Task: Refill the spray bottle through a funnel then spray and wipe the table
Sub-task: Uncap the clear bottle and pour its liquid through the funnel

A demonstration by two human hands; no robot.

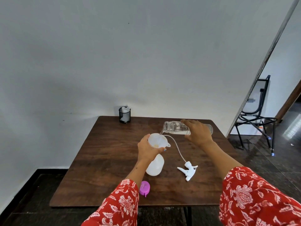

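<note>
Right hand [197,133] grips the tipped clear bottle [175,127], pouring into the funnel [157,140]; left hand [149,148] wraps around it.

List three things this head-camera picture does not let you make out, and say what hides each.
1. Fill level in the spray bottle: its wall is cloudy and the left hand covers its neck.
2. The join between the funnel and the bottle: hidden by the left hand's fingers.
3. Contents of the black mesh cup: only something white shows, too small to identify.
</note>
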